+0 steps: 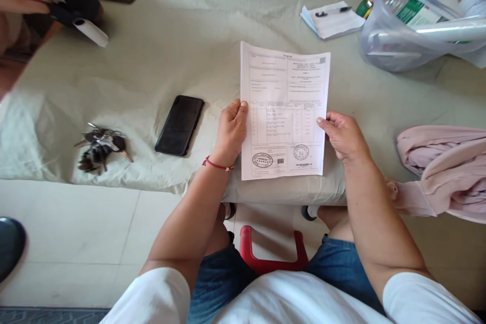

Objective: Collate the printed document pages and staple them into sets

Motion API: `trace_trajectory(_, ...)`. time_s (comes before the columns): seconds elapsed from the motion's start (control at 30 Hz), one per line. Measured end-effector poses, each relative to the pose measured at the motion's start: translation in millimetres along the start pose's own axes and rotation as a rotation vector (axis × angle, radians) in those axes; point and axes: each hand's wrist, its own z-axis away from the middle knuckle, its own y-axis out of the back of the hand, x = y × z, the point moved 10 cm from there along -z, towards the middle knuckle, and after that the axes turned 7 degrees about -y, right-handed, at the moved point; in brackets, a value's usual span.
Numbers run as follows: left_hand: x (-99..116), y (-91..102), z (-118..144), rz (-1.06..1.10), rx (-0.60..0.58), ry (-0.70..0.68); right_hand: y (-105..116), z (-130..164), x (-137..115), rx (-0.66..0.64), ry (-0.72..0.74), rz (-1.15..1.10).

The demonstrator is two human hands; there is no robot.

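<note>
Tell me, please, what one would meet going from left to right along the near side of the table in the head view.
Bunch of keys → black phone → left hand → printed sheet → right hand → pink cloth.

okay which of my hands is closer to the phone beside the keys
Left. Your left hand is just right of the phone, gripping the paper; your right hand is farther right, at the paper's other edge.

The light is soft, moderately bright — only gentle shadows lie in the tablecloth's (212,30) folds. Small print on the stamped form (279,81) is blurred; the wide lens stretches the edges.
</note>
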Motion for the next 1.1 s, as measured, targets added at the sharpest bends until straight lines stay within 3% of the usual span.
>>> trace_trajectory(0.67,0,-2.1,2,-0.012,-0.013,-0.01,18,-1,-8,0.086,-0.008,0.111)
trace_trajectory(1.1,-10,-4.3,1,0.101,-0.018,0.122,20,-3,-9,0.03,0.015,0.085)
